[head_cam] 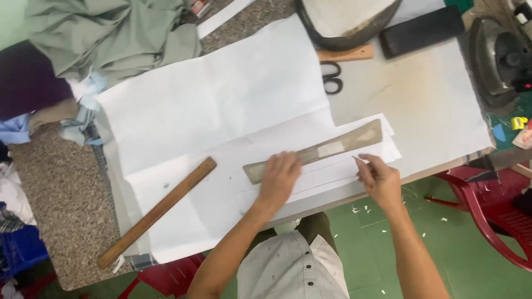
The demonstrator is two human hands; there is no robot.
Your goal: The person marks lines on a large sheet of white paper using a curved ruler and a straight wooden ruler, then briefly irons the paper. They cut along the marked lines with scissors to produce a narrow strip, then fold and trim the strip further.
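Nearest, left hand (279, 176) lies flat, grip open, pressing a long brown template strip (327, 149) onto white fabric (221, 99) on the table (426, 99); right hand (378, 176) pinches a small chalk (357, 159) beside the strip's lower edge.

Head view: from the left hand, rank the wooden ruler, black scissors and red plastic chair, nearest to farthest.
From the left hand:
1. Long brown wooden ruler, on the white paper to its left.
2. Black-handled scissors, up the table.
3. Red plastic chair, on the floor far right.

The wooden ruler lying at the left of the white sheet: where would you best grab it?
Probably around its middle, from above. The wooden ruler lies flat and slanted on the white sheet, long and thin, with both long edges free. Neither hand is near it.
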